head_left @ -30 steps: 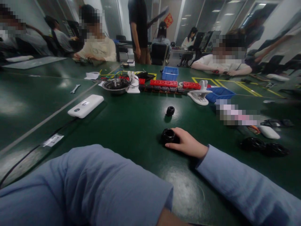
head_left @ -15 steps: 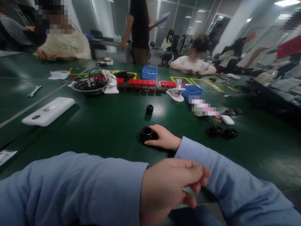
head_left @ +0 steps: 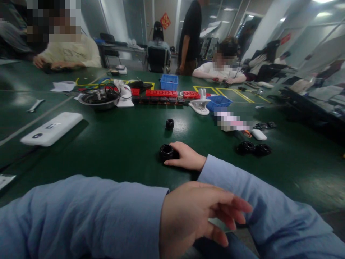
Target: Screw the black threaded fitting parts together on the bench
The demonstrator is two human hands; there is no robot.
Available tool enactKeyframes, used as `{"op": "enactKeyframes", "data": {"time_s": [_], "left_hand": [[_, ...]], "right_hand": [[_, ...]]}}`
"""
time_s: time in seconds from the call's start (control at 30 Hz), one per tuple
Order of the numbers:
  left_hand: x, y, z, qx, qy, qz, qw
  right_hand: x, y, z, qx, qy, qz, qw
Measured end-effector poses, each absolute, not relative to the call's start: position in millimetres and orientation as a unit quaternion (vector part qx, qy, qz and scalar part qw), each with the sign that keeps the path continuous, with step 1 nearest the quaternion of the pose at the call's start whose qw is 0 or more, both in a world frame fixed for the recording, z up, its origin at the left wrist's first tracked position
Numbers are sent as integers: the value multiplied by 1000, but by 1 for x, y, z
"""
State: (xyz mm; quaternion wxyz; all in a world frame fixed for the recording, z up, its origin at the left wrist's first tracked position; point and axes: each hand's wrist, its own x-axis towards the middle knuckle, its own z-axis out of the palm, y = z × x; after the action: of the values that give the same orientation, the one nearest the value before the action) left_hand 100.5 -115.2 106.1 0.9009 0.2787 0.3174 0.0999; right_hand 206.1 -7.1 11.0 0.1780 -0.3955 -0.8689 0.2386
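Observation:
A black ring-shaped part (head_left: 166, 152) with a round hole in its top stands on the green table. My right hand (head_left: 185, 155) wraps round its right side, thumb in front and fingers behind. Close to the camera, my left hand (head_left: 196, 212) is above the table's near edge with its fingers apart, and nothing shows in it. Beyond the right hand stands a smaller black ring-shaped part (head_left: 169, 124), touched by neither hand. To the right lie two black round parts (head_left: 246, 147) side by side.
A white power bank (head_left: 52, 128) and a wrench (head_left: 35, 105) lie at left. Farther back are a metal bowl (head_left: 99, 104) with cables, a red strip (head_left: 161, 93), a white clamp (head_left: 199, 103) and blue bins (head_left: 169, 82). Other people sit across the table.
The fingers of my left hand have spread and stretched out to the right. My right hand stays on the black ring-shaped part. A standing person in the background has moved right.

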Motion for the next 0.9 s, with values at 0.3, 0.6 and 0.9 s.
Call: {"op": "enactKeyframes", "data": {"time_s": [0.3, 0.6, 0.9], "left_hand": [[98, -118, 101, 302, 277, 129, 903], [98, -117, 98, 310, 272, 117, 903], [103, -115, 67, 279, 53, 47, 958]], "right_hand": [[207, -7, 12, -392, -870, 238, 180], [206, -9, 14, -396, -870, 235, 175], [207, -6, 9, -394, -870, 237, 179]]}}
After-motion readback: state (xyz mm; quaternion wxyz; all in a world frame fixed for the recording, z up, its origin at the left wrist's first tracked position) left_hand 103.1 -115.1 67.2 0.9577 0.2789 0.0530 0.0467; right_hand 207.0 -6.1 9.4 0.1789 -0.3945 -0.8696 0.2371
